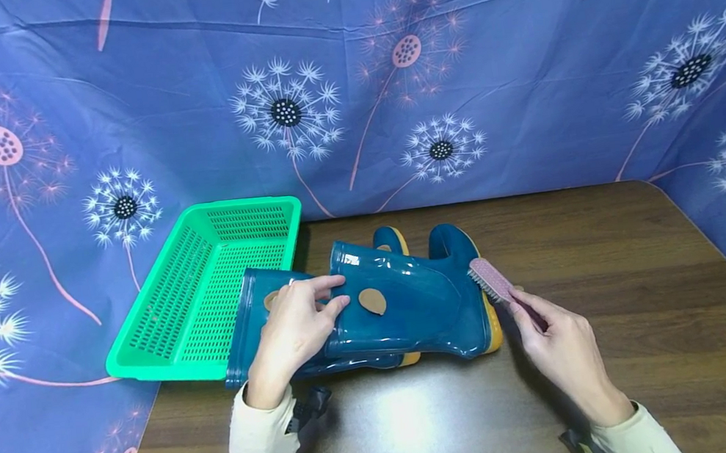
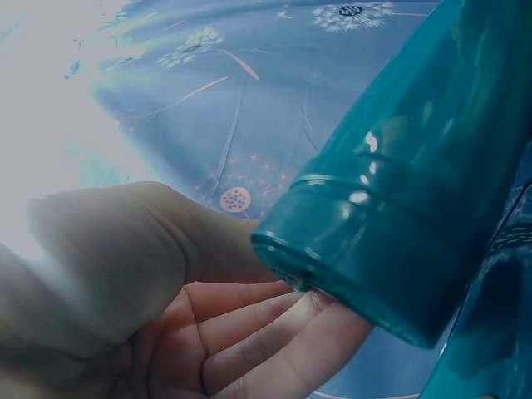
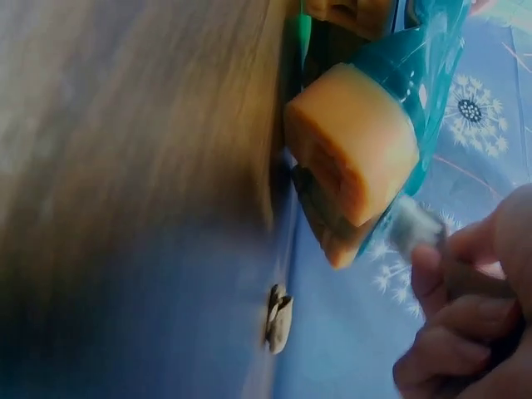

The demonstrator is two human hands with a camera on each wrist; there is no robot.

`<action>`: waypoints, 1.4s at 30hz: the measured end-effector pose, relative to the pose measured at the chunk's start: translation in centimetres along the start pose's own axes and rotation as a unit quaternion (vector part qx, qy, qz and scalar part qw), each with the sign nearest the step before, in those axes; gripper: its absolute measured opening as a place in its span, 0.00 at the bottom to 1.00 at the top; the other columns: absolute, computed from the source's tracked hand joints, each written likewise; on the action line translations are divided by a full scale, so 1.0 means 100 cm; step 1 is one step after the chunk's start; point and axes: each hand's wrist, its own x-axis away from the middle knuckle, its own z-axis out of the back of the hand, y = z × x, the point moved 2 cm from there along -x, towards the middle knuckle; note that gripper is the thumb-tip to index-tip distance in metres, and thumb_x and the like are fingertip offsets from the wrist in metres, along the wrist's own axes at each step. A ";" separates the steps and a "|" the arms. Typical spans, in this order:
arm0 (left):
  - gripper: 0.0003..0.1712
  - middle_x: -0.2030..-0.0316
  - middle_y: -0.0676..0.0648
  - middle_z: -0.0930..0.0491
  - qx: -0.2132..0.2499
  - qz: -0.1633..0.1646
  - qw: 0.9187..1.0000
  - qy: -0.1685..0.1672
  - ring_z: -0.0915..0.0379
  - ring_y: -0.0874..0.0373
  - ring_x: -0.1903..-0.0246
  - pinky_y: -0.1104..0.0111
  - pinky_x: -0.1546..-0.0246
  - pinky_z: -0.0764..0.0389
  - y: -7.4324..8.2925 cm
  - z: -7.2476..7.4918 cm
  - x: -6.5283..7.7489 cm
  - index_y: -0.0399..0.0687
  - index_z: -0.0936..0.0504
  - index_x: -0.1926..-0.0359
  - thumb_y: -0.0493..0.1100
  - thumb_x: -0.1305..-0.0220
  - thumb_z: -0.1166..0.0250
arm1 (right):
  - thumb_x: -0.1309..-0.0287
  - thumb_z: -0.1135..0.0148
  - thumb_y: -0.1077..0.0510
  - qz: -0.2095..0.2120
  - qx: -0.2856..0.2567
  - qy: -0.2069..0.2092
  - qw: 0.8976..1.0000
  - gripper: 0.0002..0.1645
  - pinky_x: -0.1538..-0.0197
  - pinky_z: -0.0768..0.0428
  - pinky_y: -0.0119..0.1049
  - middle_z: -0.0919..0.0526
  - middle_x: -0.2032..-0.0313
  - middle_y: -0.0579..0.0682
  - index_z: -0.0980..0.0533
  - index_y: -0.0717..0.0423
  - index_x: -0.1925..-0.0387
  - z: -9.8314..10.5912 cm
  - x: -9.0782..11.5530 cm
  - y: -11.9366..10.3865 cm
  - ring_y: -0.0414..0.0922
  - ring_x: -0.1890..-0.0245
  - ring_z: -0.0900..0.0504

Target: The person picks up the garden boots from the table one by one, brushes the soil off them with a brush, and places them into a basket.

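Note:
A teal rubber boot (image 1: 411, 303) with a yellow sole lies on its side, on top of a second teal boot (image 1: 242, 342). My left hand (image 1: 297, 326) holds the upper boot at the rim of its shaft opening, thumb and fingers at the edge in the left wrist view. In my right hand (image 1: 565, 353) is a scrubbing brush (image 1: 492, 278) with a pink back, gripped by its handle. Its pale bristles face the upper boot, right by the foot near the sole (image 3: 357, 137).
Behind the boots on the left stands a green plastic basket (image 1: 125, 366) with slotted walls. A small tan object (image 3: 280, 318) lies on the brown wooden table (image 1: 642, 286), partly behind the brush. A blue dandelion-print cloth (image 1: 521, 92) hangs around the table.

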 end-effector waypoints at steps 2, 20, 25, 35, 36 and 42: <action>0.22 0.45 0.41 0.11 0.004 -0.002 1.000 -0.002 0.16 0.57 0.68 0.65 0.69 0.20 0.001 0.000 0.000 0.51 0.14 0.35 0.44 0.27 0.29 | 0.39 0.27 0.67 0.007 -0.020 -0.001 1.000 0.18 0.56 0.21 0.24 0.07 0.54 0.58 0.11 0.57 0.47 -0.001 0.001 -0.003 0.52 0.62 0.08; 0.21 0.48 0.41 0.09 0.011 -0.017 1.000 -0.005 0.12 0.47 0.57 0.64 0.68 0.18 -0.002 0.000 -0.002 0.48 0.14 0.35 0.43 0.26 0.31 | 0.33 0.30 0.67 0.046 -0.198 -0.073 0.976 0.21 0.71 0.28 0.19 0.10 0.61 0.44 0.14 0.53 0.41 -0.049 0.014 -0.117 0.33 0.72 0.24; 0.18 0.55 0.42 0.08 0.009 -0.046 0.999 -0.002 0.12 0.47 0.56 0.63 0.67 0.20 -0.003 -0.003 -0.003 0.43 0.14 0.36 0.40 0.23 0.35 | 0.34 0.29 0.66 0.060 -0.216 -0.085 0.971 0.21 0.74 0.32 0.20 0.17 0.70 0.40 0.14 0.53 0.40 -0.055 0.014 -0.131 0.31 0.75 0.31; 0.19 0.64 0.46 0.10 0.011 -0.031 0.999 -0.003 0.14 0.52 0.65 0.64 0.65 0.17 -0.003 -0.003 -0.004 0.42 0.14 0.36 0.38 0.23 0.36 | 0.42 0.23 0.67 0.078 -0.121 -0.054 0.988 0.21 0.77 0.40 0.18 0.24 0.78 0.36 0.10 0.53 0.47 -0.052 0.006 -0.127 0.27 0.79 0.37; 0.19 0.70 0.48 0.12 0.014 -0.026 1.000 -0.006 0.19 0.55 0.72 0.68 0.71 0.21 -0.003 -0.003 -0.003 0.43 0.14 0.36 0.38 0.23 0.36 | 0.42 0.23 0.67 0.071 -0.114 -0.057 0.989 0.21 0.77 0.40 0.18 0.24 0.78 0.36 0.10 0.53 0.47 -0.051 0.005 -0.125 0.27 0.79 0.37; 0.19 0.83 0.51 0.24 0.028 -0.013 0.999 -0.013 0.40 0.59 0.87 0.73 0.83 0.43 -0.003 0.001 -0.001 0.43 0.16 0.34 0.38 0.22 0.37 | 0.40 0.24 0.67 0.049 -0.118 -0.059 0.990 0.20 0.78 0.39 0.20 0.19 0.75 0.39 0.11 0.52 0.46 -0.047 -0.001 -0.117 0.29 0.78 0.35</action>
